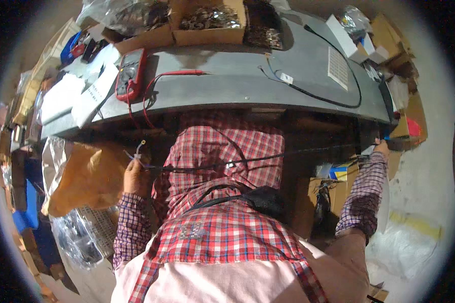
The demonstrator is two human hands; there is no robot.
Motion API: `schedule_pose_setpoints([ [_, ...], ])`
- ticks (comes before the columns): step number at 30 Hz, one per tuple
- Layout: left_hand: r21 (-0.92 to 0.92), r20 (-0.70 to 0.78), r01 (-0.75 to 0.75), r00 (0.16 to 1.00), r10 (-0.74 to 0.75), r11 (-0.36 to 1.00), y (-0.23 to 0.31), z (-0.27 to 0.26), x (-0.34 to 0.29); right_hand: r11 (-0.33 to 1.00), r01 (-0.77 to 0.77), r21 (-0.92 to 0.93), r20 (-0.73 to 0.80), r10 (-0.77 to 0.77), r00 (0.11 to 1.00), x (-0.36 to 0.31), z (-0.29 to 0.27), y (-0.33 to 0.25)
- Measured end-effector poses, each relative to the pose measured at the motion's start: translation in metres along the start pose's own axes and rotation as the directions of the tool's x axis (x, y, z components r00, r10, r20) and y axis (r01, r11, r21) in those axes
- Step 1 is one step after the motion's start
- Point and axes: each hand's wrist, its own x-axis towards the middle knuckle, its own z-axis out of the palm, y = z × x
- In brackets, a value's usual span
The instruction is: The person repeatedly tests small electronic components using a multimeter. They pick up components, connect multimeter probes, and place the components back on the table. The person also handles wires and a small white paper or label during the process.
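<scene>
A long black cable (293, 151) is stretched across my lap, just below the table's front edge. At its left end, my left hand (133, 177) pinches the cable close to split-out wires, one with a ring terminal (143, 142). Far to the right, my right hand (381, 147) is closed round the cable's other end, near the table's right corner. On the table lies a second black cable (333, 103), curved, with a white tag and thin wires at one end. A red multimeter (130, 76) rests at the left, its red probe (179, 72) lying to the right.
Cardboard boxes of small metal parts (210, 22) stand at the back of the grey table (222, 86). White papers (65, 98) lie at its left, a printed sheet (337, 68) at its right. A brown paper bag (88, 174) is below my left; cartons (313, 202) stand below right.
</scene>
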Motion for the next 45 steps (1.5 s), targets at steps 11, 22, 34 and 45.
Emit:
schedule_pose_setpoints([
  [11, 0.988, -0.156, 0.148, 0.961, -0.229, -0.051, 0.049, -0.076, 0.005, -0.242, 0.418, 0.876, -0.467, -0.647, 0.603, -0.250, -0.183, -0.210],
  [22, 0.707, 0.664, -0.687, 0.565, 0.491, -0.166, 0.131, 0.192, 0.047, -0.210, 0.299, 0.931, -0.257, -0.958, 0.126, -0.395, -0.122, -0.284],
  [34, 0.549, 0.819, -0.790, 0.445, 0.362, -0.271, 0.078, 0.227, 0.122, -0.412, 0.197, 0.890, -0.450, -0.863, 0.228, -0.401, -0.095, -0.284],
  [45, 0.546, 0.788, -0.783, 0.359, 0.500, -0.298, 0.074, 0.227, 0.116, -0.412, 0.041, 0.910, -0.412, -0.889, 0.202, -0.401, -0.096, -0.281],
])
